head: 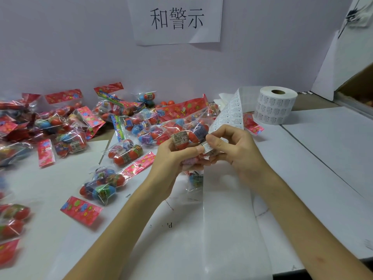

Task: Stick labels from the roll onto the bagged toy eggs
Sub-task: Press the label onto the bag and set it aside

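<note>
My left hand (171, 158) grips a clear bag of toy eggs (189, 136) with a red flowered header, held up over the middle of the table. My right hand (228, 146) pinches a small white label (206, 148) against the bag, thumb beside my left thumb. A strip of labels (230, 112) runs from behind my right hand back to the white label roll (275, 105), which stands at the back right. The empty backing strip (226, 219) hangs down from my hands toward the front edge.
Many bagged toy eggs (101, 186) lie piled across the left and back of the white table (323, 150). A paper sign (175, 19) hangs on the wall. A cardboard box (357, 93) stands at the far right.
</note>
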`<state>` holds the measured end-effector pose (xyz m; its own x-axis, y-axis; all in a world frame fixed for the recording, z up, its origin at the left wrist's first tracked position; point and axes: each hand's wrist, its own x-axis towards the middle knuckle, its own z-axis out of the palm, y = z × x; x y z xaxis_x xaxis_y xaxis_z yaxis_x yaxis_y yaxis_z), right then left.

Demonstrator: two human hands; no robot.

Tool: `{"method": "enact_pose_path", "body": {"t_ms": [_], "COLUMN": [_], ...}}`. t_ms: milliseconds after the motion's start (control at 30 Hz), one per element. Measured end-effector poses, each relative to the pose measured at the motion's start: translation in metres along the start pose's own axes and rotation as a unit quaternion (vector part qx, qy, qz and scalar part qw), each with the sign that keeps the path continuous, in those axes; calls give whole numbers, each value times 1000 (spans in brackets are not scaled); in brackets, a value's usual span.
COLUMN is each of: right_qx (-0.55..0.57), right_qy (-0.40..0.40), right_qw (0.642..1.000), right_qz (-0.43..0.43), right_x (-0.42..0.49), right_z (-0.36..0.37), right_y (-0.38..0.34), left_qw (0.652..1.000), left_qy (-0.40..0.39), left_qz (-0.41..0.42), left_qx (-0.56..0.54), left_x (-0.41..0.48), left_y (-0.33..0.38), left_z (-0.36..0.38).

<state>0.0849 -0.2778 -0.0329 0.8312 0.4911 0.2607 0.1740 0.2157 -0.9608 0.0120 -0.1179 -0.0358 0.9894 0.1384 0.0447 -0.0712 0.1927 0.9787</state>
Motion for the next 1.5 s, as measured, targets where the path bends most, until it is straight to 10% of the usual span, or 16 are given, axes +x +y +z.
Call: {"method": "enact_pose_path", "body": {"t_ms": [1500], "right_qx": [20], "right_qy": [-37], "right_qw": [998], "right_qz": [42], "right_x": [3], "right_z": [-8], "right_y": [4], "left_qw": [997], "left_qy": [-19], "left_qz": [-63], "left_qx": [-52], "left_x": [4], "left_y": [-2], "left_z": [-9]}}
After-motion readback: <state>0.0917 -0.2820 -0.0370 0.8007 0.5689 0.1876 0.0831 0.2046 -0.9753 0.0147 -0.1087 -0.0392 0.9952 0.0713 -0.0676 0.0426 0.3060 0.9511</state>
